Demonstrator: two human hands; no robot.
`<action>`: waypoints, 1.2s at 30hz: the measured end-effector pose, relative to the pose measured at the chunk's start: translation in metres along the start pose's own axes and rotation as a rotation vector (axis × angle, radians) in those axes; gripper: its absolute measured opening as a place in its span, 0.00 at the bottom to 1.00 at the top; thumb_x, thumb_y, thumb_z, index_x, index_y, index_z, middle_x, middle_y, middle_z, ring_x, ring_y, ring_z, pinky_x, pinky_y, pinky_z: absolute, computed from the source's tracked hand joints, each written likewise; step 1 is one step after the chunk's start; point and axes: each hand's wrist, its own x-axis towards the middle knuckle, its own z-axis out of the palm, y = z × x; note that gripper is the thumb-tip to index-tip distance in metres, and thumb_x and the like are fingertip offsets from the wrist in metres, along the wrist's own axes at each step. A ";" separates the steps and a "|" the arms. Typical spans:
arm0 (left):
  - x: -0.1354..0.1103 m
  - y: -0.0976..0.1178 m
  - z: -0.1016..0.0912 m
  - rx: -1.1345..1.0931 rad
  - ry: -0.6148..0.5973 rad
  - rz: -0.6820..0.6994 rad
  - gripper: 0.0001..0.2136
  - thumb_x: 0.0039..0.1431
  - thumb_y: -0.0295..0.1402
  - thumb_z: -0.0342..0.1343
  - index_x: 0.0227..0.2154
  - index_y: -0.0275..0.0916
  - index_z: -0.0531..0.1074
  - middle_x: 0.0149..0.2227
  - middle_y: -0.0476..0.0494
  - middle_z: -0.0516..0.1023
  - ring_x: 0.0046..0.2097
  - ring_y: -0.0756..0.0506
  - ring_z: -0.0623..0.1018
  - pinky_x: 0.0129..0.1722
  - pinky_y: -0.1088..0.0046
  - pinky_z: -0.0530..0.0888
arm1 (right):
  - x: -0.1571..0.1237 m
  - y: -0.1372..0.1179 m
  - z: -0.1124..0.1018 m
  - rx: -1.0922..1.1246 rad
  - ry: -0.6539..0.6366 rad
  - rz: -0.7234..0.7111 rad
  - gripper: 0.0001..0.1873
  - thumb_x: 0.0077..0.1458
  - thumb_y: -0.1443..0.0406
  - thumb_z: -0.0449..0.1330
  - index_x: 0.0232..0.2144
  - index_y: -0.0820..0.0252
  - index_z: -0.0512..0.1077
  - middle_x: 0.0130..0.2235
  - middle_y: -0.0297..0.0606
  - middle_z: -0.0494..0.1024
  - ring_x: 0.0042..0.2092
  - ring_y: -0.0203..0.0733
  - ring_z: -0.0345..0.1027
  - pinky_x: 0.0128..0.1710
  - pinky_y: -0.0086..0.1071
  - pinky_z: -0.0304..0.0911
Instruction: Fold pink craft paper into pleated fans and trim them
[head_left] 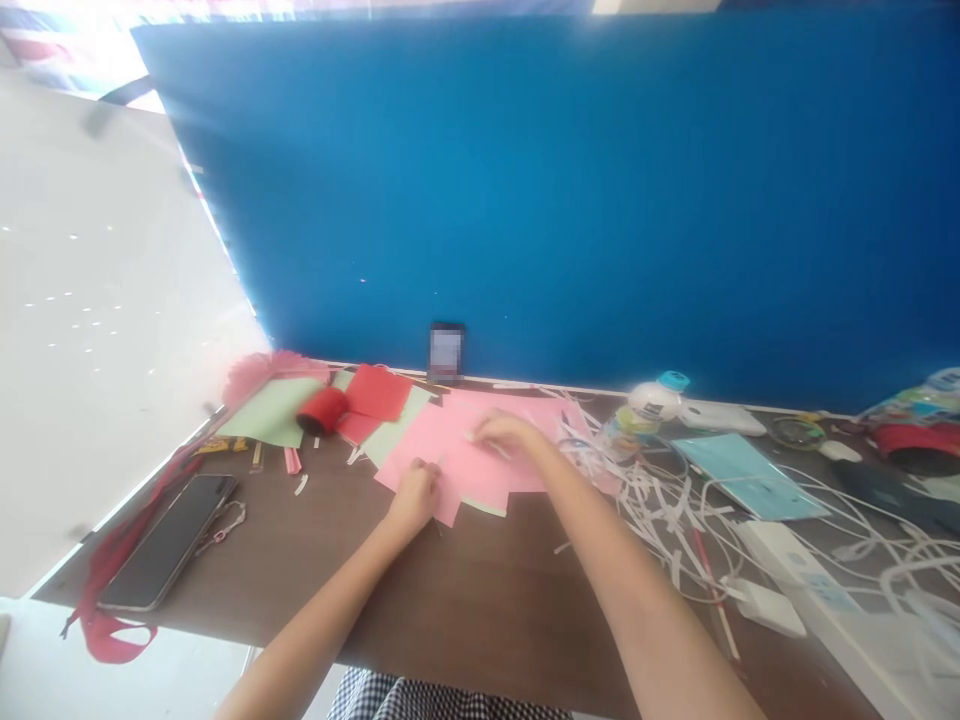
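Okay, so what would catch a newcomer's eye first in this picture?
The big blue board fills the back of the view, standing behind the brown table. In the middle of the table, both hands rest on a spread of pink paper, the left hand at its near edge and the right hand further back. To the right lies a tangle of white paper strips.
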 end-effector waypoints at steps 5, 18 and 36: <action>0.000 -0.019 -0.036 0.024 0.121 -0.019 0.18 0.48 0.20 0.45 0.41 0.37 0.71 0.39 0.41 0.71 0.37 0.47 0.72 0.39 0.70 0.69 | -0.002 0.009 0.003 -0.014 0.005 -0.036 0.08 0.29 0.70 0.62 0.16 0.62 0.65 0.21 0.32 0.67 0.25 0.34 0.60 0.24 0.27 0.54; 0.099 0.004 -0.036 0.182 0.042 -0.349 0.21 0.48 0.35 0.54 0.45 0.33 0.61 0.46 0.29 0.67 0.46 0.37 0.70 0.39 0.65 0.67 | -0.009 0.014 0.000 -0.042 0.012 -0.104 0.07 0.29 0.68 0.64 0.16 0.63 0.69 0.35 0.39 0.72 0.32 0.38 0.65 0.30 0.30 0.58; 0.124 0.002 -0.032 -0.274 0.016 -0.328 0.15 0.44 0.33 0.56 0.36 0.33 0.68 0.38 0.36 0.73 0.40 0.40 0.73 0.35 0.69 0.69 | -0.010 0.026 0.002 -0.090 0.037 -0.099 0.07 0.33 0.66 0.65 0.19 0.63 0.71 0.53 0.46 0.65 0.42 0.44 0.66 0.37 0.31 0.61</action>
